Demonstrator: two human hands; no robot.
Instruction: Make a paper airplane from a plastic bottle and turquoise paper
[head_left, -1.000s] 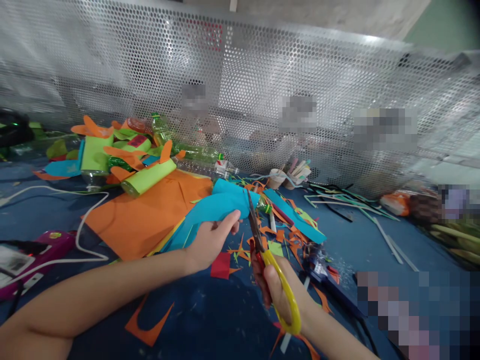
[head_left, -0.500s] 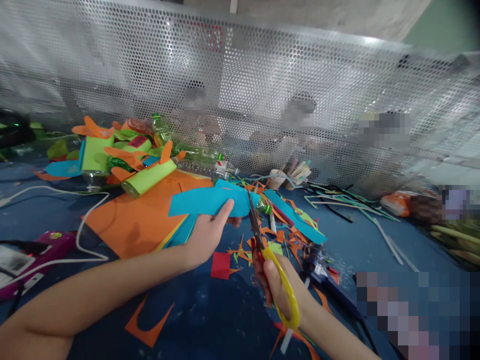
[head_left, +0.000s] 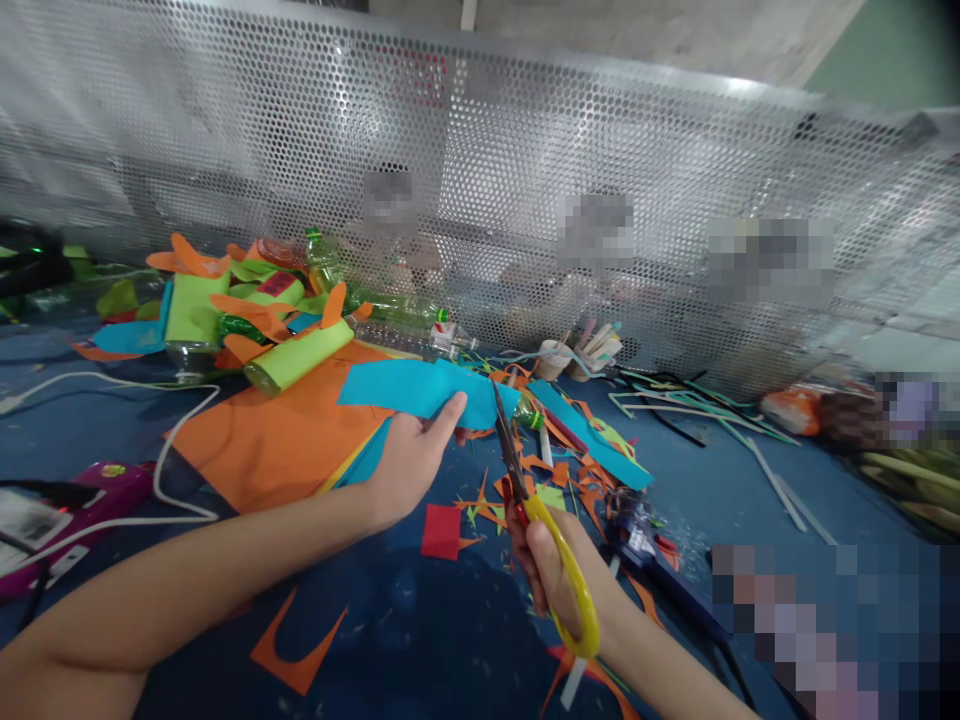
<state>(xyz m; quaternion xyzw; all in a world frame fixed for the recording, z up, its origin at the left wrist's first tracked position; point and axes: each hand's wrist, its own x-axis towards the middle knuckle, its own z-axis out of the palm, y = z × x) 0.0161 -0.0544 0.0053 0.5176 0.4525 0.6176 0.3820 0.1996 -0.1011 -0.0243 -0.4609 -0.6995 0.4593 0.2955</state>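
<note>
My left hand (head_left: 411,458) pinches a strip of blue paper (head_left: 409,386) and holds it up above the blue table. My right hand (head_left: 551,578) grips yellow-handled scissors (head_left: 541,530), whose blades point up and meet the paper's right end just beside my left thumb. Under the strip lies a large orange sheet (head_left: 285,432) on top of more blue paper. A small red square (head_left: 441,530) lies on the table between my hands.
Bottles wrapped in green and orange paper (head_left: 296,357) lie at the back left. A white cable (head_left: 161,470) and a pink device (head_left: 90,495) are at the left. Paper scraps (head_left: 577,445) and strips litter the right. A perforated metal screen (head_left: 480,190) closes off the far edge.
The blue paper, curled and drooping a second ago, now stands out flat to the left from my left hand. The scissors have stayed at its right end.
</note>
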